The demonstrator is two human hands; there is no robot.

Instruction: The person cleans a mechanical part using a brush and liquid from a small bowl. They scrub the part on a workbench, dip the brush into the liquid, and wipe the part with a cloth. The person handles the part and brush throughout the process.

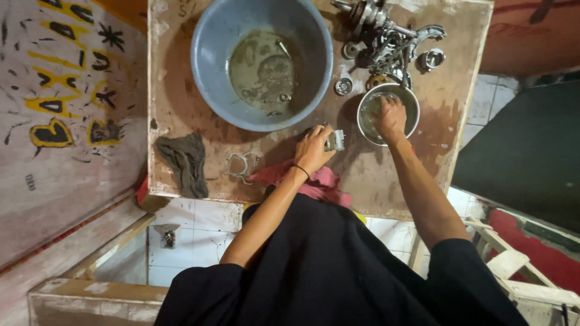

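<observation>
Obs., head view, looking down on the worn wooden table (pixel 181 102).

My left hand (pixel 314 148) is clenched around a small grey metal part (pixel 335 140), which rests on the table near its middle, at roughly 6 o'clock from the big blue basin (pixel 211 72). A dark band sits on that wrist.

My right hand (pixel 391 118) is dipped inside the small metal bowl (pixel 413 102), at 3 o'clock from the left hand and close to it. Fingers curl down into the murky liquid; whether they grip anything I cannot tell.

The basin holds a shallow pool of cloudy, brownish liquid with a few small parts lying in it.

At 12 o'clock from the bowl: a heap of metal engine parts (pixel 386 39), touching or just beside the bowl's rim. A small round metal cup (pixel 431 59) stands at 1 o'clock from the bowl; a small ring-shaped piece (pixel 343 86) lies between basin and bowl.

At 9 o'clock from the left hand: a thin gasket-like piece (pixel 241 164), then a dark crumpled rag (pixel 184 163). A pink cloth (pixel 320 181) lies under my left forearm at the table's near edge.
</observation>
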